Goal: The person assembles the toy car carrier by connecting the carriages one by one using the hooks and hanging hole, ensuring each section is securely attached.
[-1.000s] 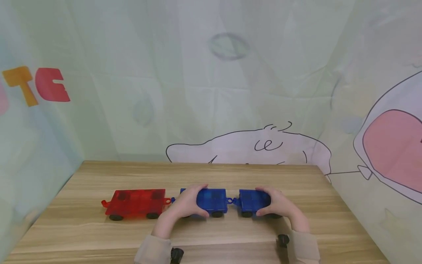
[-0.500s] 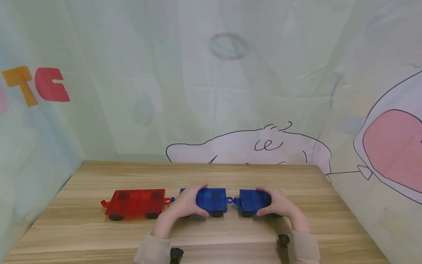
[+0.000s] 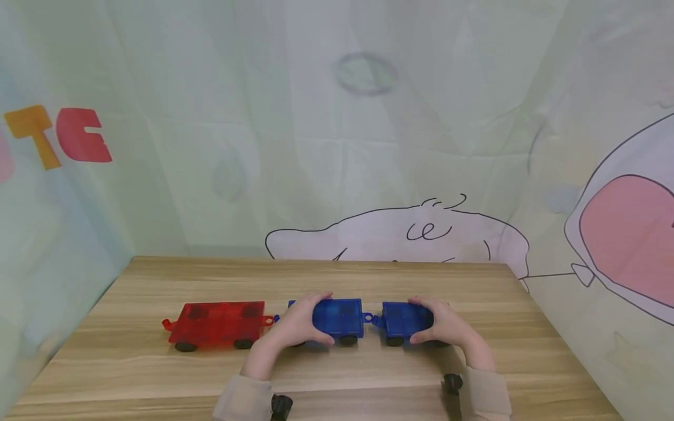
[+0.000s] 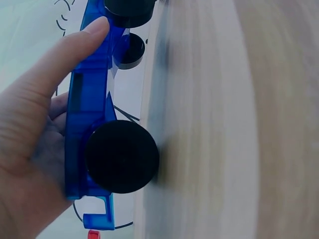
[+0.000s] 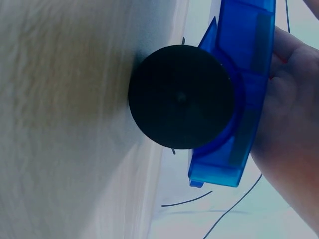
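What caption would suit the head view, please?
Left hand grips one blue wagon, right hand another, lined up with a red wagon on a wooden table.

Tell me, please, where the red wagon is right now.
In the head view, the red wagon sits on the table at left, just left of the blue wagon the left hand grips.

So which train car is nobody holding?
The red car, at the row's left end. The left hand grips the middle blue car; the right hand grips the right-end blue car.
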